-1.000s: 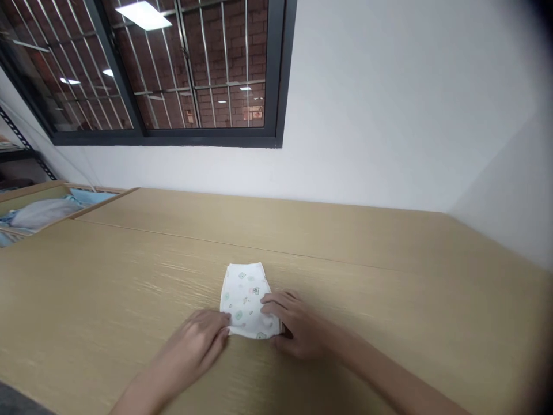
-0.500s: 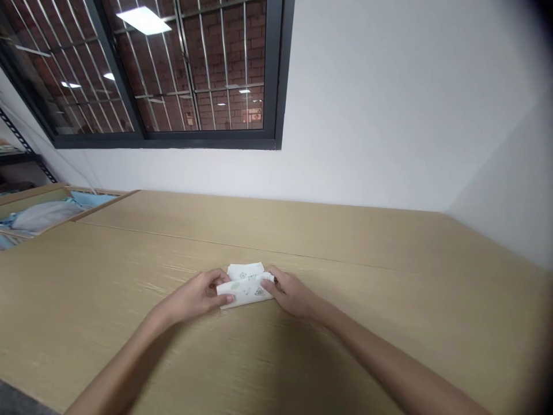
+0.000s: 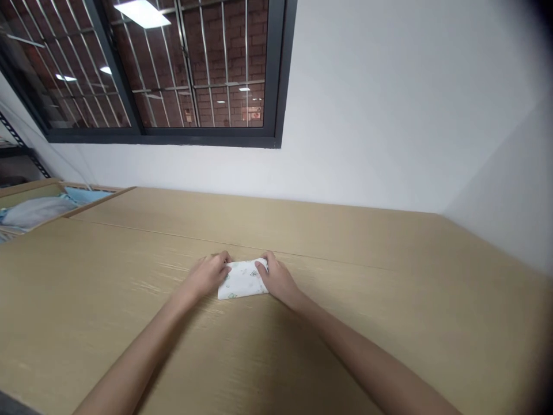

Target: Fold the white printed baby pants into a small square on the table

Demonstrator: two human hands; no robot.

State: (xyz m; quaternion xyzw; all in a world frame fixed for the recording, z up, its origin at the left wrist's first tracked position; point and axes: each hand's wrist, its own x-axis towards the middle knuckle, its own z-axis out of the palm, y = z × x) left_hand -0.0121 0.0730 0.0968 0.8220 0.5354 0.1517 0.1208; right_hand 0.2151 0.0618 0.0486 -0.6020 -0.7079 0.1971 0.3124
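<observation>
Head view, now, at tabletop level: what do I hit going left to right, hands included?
Bin → left hand → folded cloth → right hand.

Likely workroom, barred window (image 3: 151, 69), broad tabletop (image 3: 367, 323)

hands (image 3: 208, 275) (image 3: 279, 280): 2 | patterned cloth (image 3: 242, 280): 1 | table (image 3: 389, 294): 1 | window (image 3: 162, 75): 1

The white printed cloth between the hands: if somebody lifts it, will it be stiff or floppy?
The cloth is probably floppy: it looks like soft fabric. It seems light, being small and flat. That flat shape should hardly roll.
</observation>
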